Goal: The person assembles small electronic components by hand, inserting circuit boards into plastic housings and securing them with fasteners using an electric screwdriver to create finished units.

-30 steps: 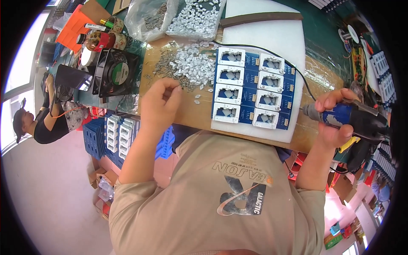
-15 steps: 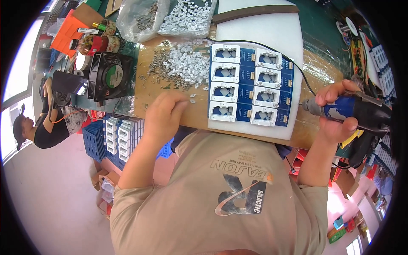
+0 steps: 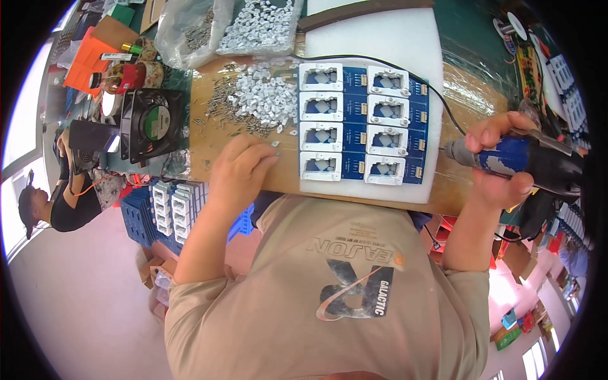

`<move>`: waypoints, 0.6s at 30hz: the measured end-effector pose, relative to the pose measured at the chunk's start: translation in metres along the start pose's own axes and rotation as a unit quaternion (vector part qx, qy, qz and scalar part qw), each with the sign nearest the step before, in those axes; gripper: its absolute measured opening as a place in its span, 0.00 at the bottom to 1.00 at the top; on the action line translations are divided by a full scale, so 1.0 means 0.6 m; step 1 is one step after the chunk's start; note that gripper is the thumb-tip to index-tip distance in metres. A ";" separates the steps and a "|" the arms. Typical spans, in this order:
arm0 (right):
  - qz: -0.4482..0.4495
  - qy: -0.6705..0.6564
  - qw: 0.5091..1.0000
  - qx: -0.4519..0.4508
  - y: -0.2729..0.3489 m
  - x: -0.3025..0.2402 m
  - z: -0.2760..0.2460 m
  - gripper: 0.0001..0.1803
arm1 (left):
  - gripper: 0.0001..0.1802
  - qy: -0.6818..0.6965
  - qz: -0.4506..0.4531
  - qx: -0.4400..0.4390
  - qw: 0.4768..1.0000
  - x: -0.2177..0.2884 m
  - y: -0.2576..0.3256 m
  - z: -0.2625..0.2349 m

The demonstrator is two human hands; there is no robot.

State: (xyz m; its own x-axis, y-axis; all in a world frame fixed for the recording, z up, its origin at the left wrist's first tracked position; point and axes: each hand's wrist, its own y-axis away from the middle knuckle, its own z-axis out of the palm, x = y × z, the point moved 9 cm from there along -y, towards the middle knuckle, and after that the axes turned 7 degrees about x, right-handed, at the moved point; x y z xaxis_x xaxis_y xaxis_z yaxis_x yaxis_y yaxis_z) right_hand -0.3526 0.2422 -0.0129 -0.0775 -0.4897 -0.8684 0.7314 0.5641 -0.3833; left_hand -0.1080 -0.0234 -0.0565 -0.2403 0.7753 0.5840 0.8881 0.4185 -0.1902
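My right hand (image 3: 500, 155) grips a blue and black electric screwdriver (image 3: 506, 156), its grey nose pointing left at the edge of the white foam pad (image 3: 437, 126). On the pad lie blue circuit boards (image 3: 354, 130) in two columns, each bearing a white plastic frame (image 3: 321, 106). My left hand (image 3: 244, 168) rests on the brown work board, fingers curled and close together, fingertips beside a small white clip (image 3: 275, 144). What its fingertips pinch, if anything, is hidden. Just beyond are a heap of white clips (image 3: 263, 95) and a spread of small screws (image 3: 221, 104).
Clear bags of screws (image 3: 196, 31) and white clips (image 3: 259, 28) lie at the back. A black fan (image 3: 152, 126) stands at left. A dark bar (image 3: 367, 12) lies across the far foam. A black cable (image 3: 443, 101) crosses beside the boards. Another person (image 3: 63, 196) sits far left.
The whole view has shifted slightly. My left fingertips have come down nearer the loose clips, and one of two clips there is out of sight. My right hand keeps holding the screwdriver.
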 end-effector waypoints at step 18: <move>-0.095 -0.037 0.991 -0.092 0.008 -0.073 0.090 0.45 | 0.08 0.073 0.126 0.029 0.989 0.163 -0.052 0.061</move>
State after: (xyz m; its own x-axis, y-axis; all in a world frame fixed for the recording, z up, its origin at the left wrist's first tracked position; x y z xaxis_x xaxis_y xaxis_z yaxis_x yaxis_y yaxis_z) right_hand -0.3087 0.2304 0.0403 -0.1474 -0.6429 -0.7516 0.5724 0.5643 -0.5949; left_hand -0.1734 0.0566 -0.0222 0.0483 0.7831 0.6200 0.8871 0.2517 -0.3869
